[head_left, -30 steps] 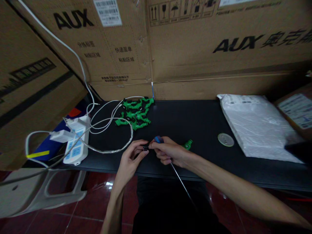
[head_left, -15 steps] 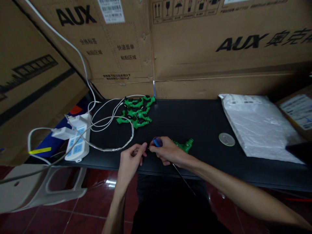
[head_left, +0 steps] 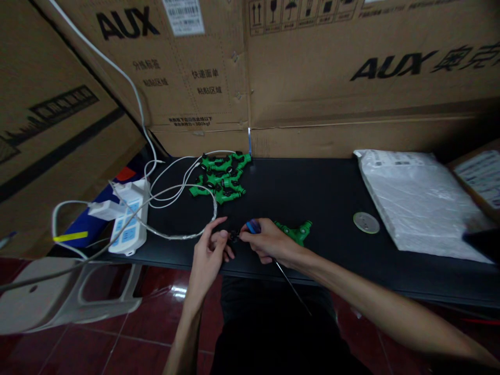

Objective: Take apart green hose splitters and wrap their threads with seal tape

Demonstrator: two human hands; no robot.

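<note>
Cardboard boxes point(head_left: 312, 104) marked AUX stand behind a black tabletop point(head_left: 328, 192); dark red tiled floor point(head_left: 152, 323) below. Right hand point(head_left: 269, 241): fingers curled round a blue-handled screwdriver point(head_left: 253, 226), handle poking out above the thumb side, metal shaft running back under the palm toward the body. Same hand's thumb and forefinger tips meet a small black part point(head_left: 234, 236). Left hand point(head_left: 211, 250): half open, forefinger raised, thumb tip right beside that part, other fingers bent under; can't tell whether it grips it. Part sits between both hands' fingertips, over the near table edge. Just past the right wrist, partly covered: green Y-shaped connector point(head_left: 299, 233). Beyond the left hand, farther back: cluster of green connectors with black fittings point(head_left: 224, 194). Left of the left hand: white cable point(head_left: 183, 237), then power strip point(head_left: 128, 229), stool point(head_left: 31, 297) lower down. Well right of the right hand: round disc point(head_left: 366, 223), then white plastic mailer point(head_left: 417, 203).
</note>
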